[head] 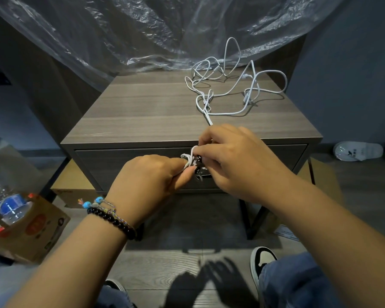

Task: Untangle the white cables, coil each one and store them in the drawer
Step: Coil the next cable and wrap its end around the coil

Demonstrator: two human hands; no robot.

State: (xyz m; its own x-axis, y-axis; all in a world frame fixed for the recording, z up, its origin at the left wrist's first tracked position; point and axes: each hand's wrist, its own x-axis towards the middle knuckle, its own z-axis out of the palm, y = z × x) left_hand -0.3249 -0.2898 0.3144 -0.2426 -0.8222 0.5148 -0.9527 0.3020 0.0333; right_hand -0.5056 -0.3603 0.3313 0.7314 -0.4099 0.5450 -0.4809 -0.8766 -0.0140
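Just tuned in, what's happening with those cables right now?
Both hands are working one end of the white cables: the left hand and right hand pinch small loops in front of the closed drawer. The rest of the white cables still lie tangled on the nightstand top. Nothing is stored yet.

Dim bluish light from above; hand shadows on floor [187, 258]; wide-angle bending, blur at edges
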